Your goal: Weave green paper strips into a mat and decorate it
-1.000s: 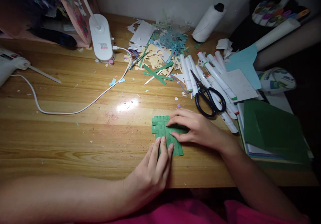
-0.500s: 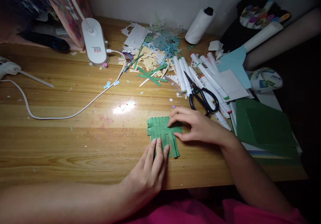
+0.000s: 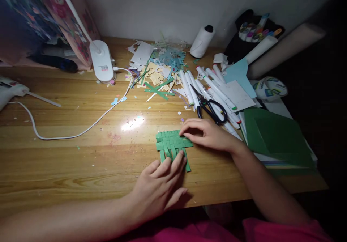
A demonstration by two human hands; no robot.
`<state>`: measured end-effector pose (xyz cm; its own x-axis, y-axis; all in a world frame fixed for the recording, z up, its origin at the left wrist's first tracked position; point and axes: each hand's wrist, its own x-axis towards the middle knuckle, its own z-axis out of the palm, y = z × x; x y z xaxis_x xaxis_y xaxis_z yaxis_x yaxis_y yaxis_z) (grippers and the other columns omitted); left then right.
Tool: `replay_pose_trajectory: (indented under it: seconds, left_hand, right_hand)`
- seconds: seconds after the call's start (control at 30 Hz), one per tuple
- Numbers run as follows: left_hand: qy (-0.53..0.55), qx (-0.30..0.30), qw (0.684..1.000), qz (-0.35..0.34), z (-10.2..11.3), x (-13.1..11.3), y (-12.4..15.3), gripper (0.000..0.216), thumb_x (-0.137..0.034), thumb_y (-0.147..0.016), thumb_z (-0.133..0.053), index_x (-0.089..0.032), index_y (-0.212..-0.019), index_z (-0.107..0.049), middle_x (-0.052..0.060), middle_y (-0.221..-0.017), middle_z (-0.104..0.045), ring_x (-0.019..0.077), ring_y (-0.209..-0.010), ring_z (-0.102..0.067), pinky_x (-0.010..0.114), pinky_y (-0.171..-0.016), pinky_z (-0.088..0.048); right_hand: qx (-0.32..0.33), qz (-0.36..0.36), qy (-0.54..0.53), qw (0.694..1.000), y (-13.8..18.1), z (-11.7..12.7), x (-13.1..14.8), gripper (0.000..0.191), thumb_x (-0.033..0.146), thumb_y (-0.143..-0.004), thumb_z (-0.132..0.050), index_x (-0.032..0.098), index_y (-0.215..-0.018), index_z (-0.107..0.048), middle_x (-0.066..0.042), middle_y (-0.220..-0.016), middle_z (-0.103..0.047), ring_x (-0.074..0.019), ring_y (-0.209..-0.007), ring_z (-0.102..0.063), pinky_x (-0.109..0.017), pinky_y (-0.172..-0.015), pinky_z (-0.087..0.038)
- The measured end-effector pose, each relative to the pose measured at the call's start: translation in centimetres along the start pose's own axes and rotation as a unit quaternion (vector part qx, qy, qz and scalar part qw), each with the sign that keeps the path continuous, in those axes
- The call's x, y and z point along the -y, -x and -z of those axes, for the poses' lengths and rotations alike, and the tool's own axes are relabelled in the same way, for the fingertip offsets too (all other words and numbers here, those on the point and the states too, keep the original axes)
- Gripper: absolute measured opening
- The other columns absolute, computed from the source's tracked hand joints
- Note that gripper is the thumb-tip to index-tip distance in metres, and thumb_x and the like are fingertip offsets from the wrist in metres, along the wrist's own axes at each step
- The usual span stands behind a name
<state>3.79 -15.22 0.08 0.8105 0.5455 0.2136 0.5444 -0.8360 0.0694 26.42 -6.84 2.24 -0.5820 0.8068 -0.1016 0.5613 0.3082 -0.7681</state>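
A small mat woven from green paper strips [image 3: 170, 143] lies on the wooden desk [image 3: 81, 155] near its front edge, with loose strip ends pointing toward me. My left hand [image 3: 159, 186] lies flat, fingers stretched out, their tips pressing on the lower strips. My right hand [image 3: 206, 133] rests on the mat's right side, its bent fingertips touching the top right strips.
Black-handled scissors [image 3: 210, 106] lie on a row of white markers [image 3: 214, 90] just behind my right hand. A pile of paper scraps [image 3: 158, 66], a white lamp base [image 3: 102, 63] with cable, a white spool [image 3: 201, 41] and green paper sheets [image 3: 276, 137] surround the area.
The view tilted up, showing more of the wall. My left hand slid slightly down and left along the strip ends. My right hand stayed on the mat's right side.
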Motion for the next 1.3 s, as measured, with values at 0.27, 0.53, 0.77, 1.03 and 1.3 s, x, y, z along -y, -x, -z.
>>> replay_pose_trajectory:
  seconds: [0.27,0.53,0.77,1.03,1.3]
  left_hand:
    - [0.031,-0.005,0.999,-0.005,-0.3,-0.1,0.6,0.054,-0.049,-0.095,-0.037,-0.013,-0.134,-0.048,0.005,-0.138,-0.05,0.0215,-0.129,-0.037,0.034,-0.107,-0.024]
    - [0.078,-0.072,0.994,0.013,0.2,-0.5,0.6,0.039,-0.03,-0.093,-0.042,-0.005,-0.12,-0.057,0.016,-0.126,-0.059,0.0261,-0.116,-0.055,0.035,-0.092,-0.049]
    - [0.238,-0.148,0.959,0.046,2.7,2.2,-0.8,0.026,-0.008,-0.086,-0.041,-0.009,-0.107,-0.057,0.013,-0.106,-0.066,0.0181,-0.093,-0.062,0.032,-0.082,-0.053]
    - [0.114,-0.14,0.953,0.243,1.9,10.2,-5.7,0.02,-0.017,-0.093,-0.037,-0.012,-0.101,-0.055,0.012,-0.1,-0.058,0.022,-0.093,-0.053,0.038,-0.081,-0.046]
    - [0.078,-0.076,0.965,0.237,0.0,18.9,-10.7,0.011,-0.013,-0.083,-0.051,-0.016,-0.087,-0.061,0.01,-0.091,-0.062,0.0238,-0.088,-0.054,0.039,-0.081,-0.04]
  right_hand:
    - [0.06,0.015,-0.022,0.998,0.2,0.2,-0.2,0.021,0.025,-0.077,-0.07,0.019,-0.097,-0.065,-0.004,-0.1,-0.059,-0.017,-0.099,-0.056,-0.032,-0.095,-0.042]
    - [0.064,0.074,0.032,0.995,0.2,-0.3,0.0,0.028,0.03,-0.087,-0.059,0.026,-0.114,-0.066,-0.004,-0.1,-0.052,-0.016,-0.098,-0.052,-0.035,-0.094,-0.041]
    - [0.07,0.127,0.124,0.982,0.5,-0.9,1.2,0.021,0.03,-0.086,-0.058,0.029,-0.101,-0.073,-0.007,-0.105,-0.055,-0.02,-0.103,-0.05,-0.049,-0.106,-0.028]
    - [0.077,0.103,0.079,0.989,0.4,-1.3,1.9,0.018,0.03,-0.087,-0.057,0.027,-0.09,-0.075,-0.006,-0.105,-0.061,-0.0198,-0.102,-0.056,-0.055,-0.108,-0.024]
    - [0.062,0.097,0.052,0.992,0.3,-1.3,1.9,0.019,0.03,-0.085,-0.059,0.027,-0.098,-0.073,-0.005,-0.103,-0.062,-0.0191,-0.101,-0.058,-0.049,-0.107,-0.03]
